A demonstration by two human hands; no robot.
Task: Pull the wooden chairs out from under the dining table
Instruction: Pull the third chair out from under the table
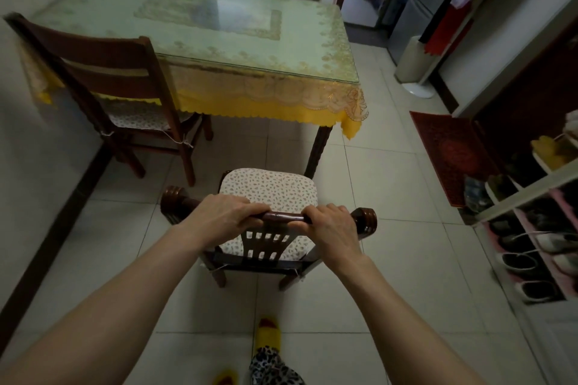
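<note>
- The tiled floor [391, 184] carries everything in the room, and a red mat [450, 150] lies on it along the right side.
- The desk [219, 34], covered by a glass sheet over a yellow-edged lace cloth, stands against the left wall in the upper half of the view.
- A shoe rack [531, 228] holding several pairs of shoes runs along the right edge of the floor.
- The left wooden chair [103, 72] stands at the desk's near-left corner, its cushioned seat partly tucked under the near edge of the desk.
- The near wooden chair [269, 228] stands on the floor clear of the desk, just in front of the desk's near-right leg, its back towards the person and its patterned cushion fully uncovered.
- The left hand [219, 212] lies on the left part of this chair's top rail, its fingers [253, 208] wrapped tightly around the rail.
- The right hand [331, 222] grips the right part of the same rail, fingers likewise clamped on it, a short stretch of bare rail showing between the two hands.
- A yellow slipper [267, 334] shows on the floor below the chair.
</note>
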